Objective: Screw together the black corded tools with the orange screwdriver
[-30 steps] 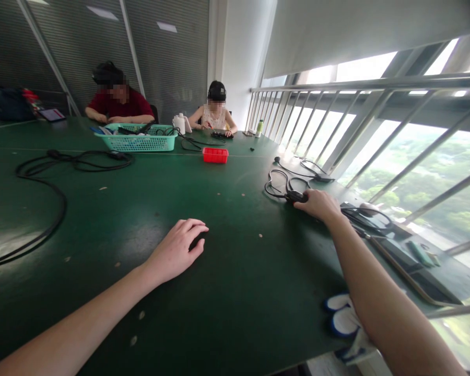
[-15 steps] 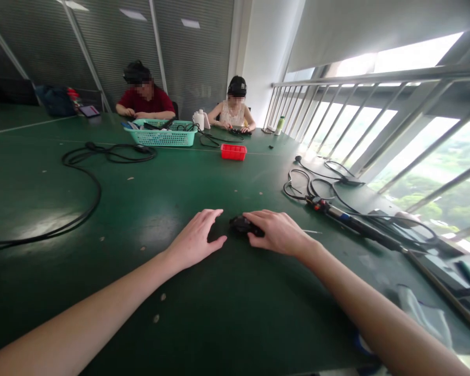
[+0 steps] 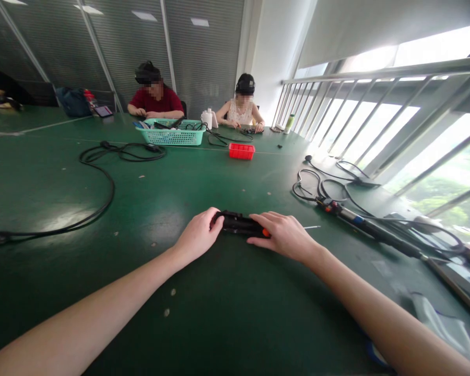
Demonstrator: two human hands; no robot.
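Note:
On the green table (image 3: 203, 282) in front of me lies a long black object (image 3: 241, 224) with an orange part at its right end; its kind is unclear. My left hand (image 3: 200, 232) is closed around the left end, thumb on the near side. The right end is gripped by my right hand (image 3: 284, 234), fingers over the top and thumb on the near side, which hides part of it. A thin pale rod (image 3: 312, 227) shows just to the right of that hand, and I cannot tell whether it joins the black object.
A red divided box (image 3: 242, 152) and a teal basket (image 3: 174, 137) of tools stand farther back. Black cables (image 3: 112, 183) lie at left. On the right are a black-and-blue corded tool (image 3: 360, 222) and a railing (image 3: 376, 120). Two people (image 3: 156, 99) sit across the table.
My left hand has gone from open and apart to closed on the black object's left end. More of the object now shows between my hands, and its orange part is visible. The view has shifted slightly left.

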